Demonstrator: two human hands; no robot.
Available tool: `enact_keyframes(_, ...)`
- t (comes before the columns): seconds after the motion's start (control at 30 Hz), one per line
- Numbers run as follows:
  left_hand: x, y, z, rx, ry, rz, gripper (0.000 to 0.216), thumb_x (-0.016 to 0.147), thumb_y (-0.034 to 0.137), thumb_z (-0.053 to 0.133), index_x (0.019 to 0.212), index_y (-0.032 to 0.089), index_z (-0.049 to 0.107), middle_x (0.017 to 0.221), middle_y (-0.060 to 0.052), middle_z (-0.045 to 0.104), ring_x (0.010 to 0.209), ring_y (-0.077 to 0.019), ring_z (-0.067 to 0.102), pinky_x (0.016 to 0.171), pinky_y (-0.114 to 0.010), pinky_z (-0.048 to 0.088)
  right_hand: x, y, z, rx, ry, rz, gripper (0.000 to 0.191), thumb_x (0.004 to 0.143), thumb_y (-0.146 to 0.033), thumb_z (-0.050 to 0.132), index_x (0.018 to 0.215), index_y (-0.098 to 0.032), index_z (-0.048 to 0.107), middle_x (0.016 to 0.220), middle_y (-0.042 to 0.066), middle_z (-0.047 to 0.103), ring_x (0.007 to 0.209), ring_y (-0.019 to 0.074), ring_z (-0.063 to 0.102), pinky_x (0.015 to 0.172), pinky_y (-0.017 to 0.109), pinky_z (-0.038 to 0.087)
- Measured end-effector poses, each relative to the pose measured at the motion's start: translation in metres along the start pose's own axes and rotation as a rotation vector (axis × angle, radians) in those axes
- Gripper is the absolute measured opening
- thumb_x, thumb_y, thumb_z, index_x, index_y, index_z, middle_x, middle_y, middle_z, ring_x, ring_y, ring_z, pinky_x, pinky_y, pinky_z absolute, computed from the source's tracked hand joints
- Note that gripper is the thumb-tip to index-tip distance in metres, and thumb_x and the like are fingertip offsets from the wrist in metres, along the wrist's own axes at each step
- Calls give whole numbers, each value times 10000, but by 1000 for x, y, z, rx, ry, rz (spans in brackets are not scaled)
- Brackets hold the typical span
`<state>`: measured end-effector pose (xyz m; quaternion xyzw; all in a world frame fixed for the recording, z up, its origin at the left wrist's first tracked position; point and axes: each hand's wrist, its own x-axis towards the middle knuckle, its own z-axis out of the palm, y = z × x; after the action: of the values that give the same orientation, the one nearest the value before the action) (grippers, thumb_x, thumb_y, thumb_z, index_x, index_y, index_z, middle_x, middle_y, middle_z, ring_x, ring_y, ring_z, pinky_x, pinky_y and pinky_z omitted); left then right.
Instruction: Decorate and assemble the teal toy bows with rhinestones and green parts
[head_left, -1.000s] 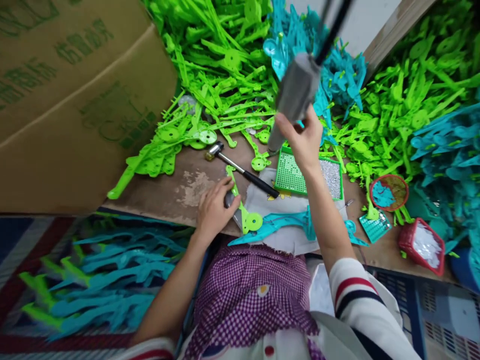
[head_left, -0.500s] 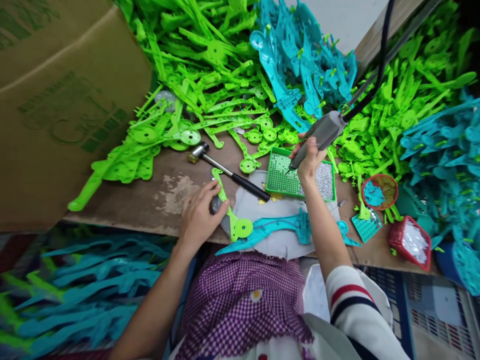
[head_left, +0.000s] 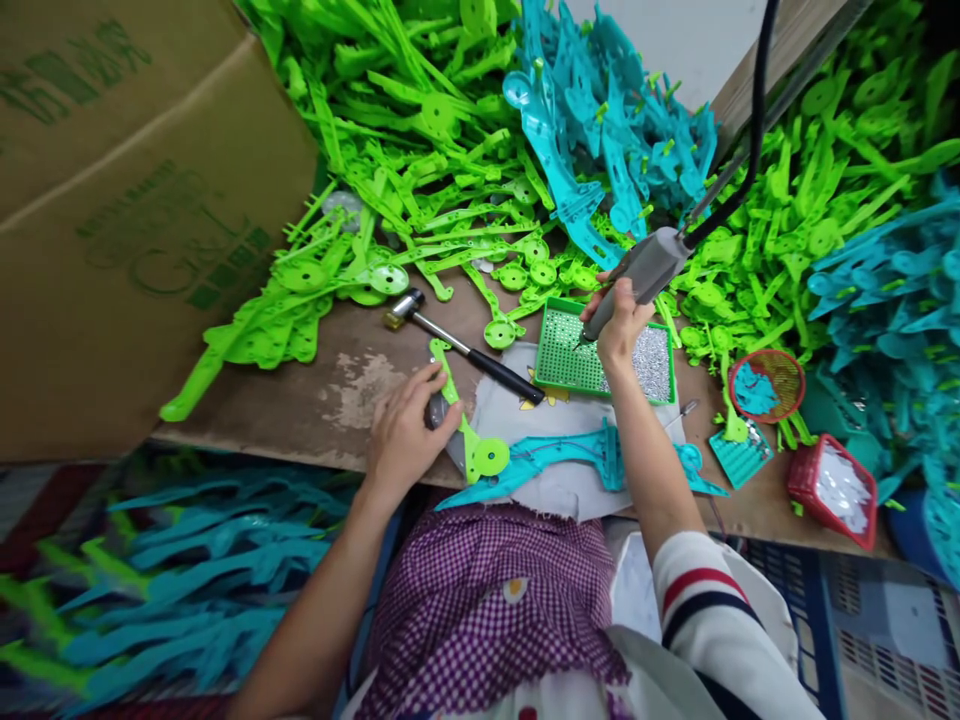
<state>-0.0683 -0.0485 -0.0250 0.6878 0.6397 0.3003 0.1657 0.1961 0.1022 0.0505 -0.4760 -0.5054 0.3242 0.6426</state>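
Our right hand (head_left: 621, 325) angles in, wrapped round the grey power driver (head_left: 649, 268), tip over the green tray (head_left: 562, 350). Our left hand (head_left: 409, 425) curls against a lime part (head_left: 487, 457) near the bench (head_left: 300, 410) edge; whether it's gripping, we can't quite tell. Room stretches left toward the cardboard box (head_left: 150, 270). That lime part's slim, disc-ended.

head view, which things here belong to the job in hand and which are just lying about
Apparently in use:
power screwdriver, in the right hand
green tray, under the screwdriver's tip
green piece, with the left hand at it
long blue piece

Seemingly just lying about:
hammer
red basket
cardboard box
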Motion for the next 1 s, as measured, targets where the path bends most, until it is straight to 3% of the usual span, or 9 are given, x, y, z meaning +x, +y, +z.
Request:
enact_keyframes(0.13,0,1,-1,2,-2,4,395,968,408,551,1330,251,579,1504,-72,549,1378,-283,514,1136,-461,358,4,-7,-3,18,33,-31,564,851,-733,483,965,-210,660,551,-68,509,421,97,548,423,233,419)
enact_keyframes(0.27,0,3,0,10,1,0,394,967,406,545,1325,247,579,1494,-72,558,1374,-278,517,1140,-454,352,4,-36,-1,106,82,-85,612,852,-774,441,962,-211,653,559,-65,509,416,98,553,412,227,421)
enact_keyframes(0.4,0,5,1,36,-18,5,389,970,379,521,1325,228,572,1499,-81,551,1391,-273,498,1156,-460,337,-17,-59,41,220,-2,-107,647,854,-807,398,944,-221,657,598,-49,533,472,103,602,454,229,464)
enact_keyframes(0.57,0,7,0,81,-32,-7,380,962,354,523,1317,227,565,1506,-89,544,1386,-267,503,1146,-454,343,-46,-41,131,308,-249,-5,524,854,-705,519,819,-204,664,586,-39,556,491,108,590,505,258,493)
enact_keyframes(0.67,0,10,-3,85,-46,-3,381,962,346,518,1319,221,558,1505,-97,545,1370,-266,515,1121,-447,362,-51,-25,164,303,-316,35,498,849,-681,533,796,-202,662,581,-41,554,489,105,570,516,268,490)
enact_keyframes(1.0,1,14,-9,33,-50,-5,330,967,335,513,1274,231,577,1498,-92,549,1350,-274,523,1105,-463,362,-47,-8,180,207,-287,65,540,844,-721,495,769,-209,652,557,-26,536,484,118,558,487,277,488)
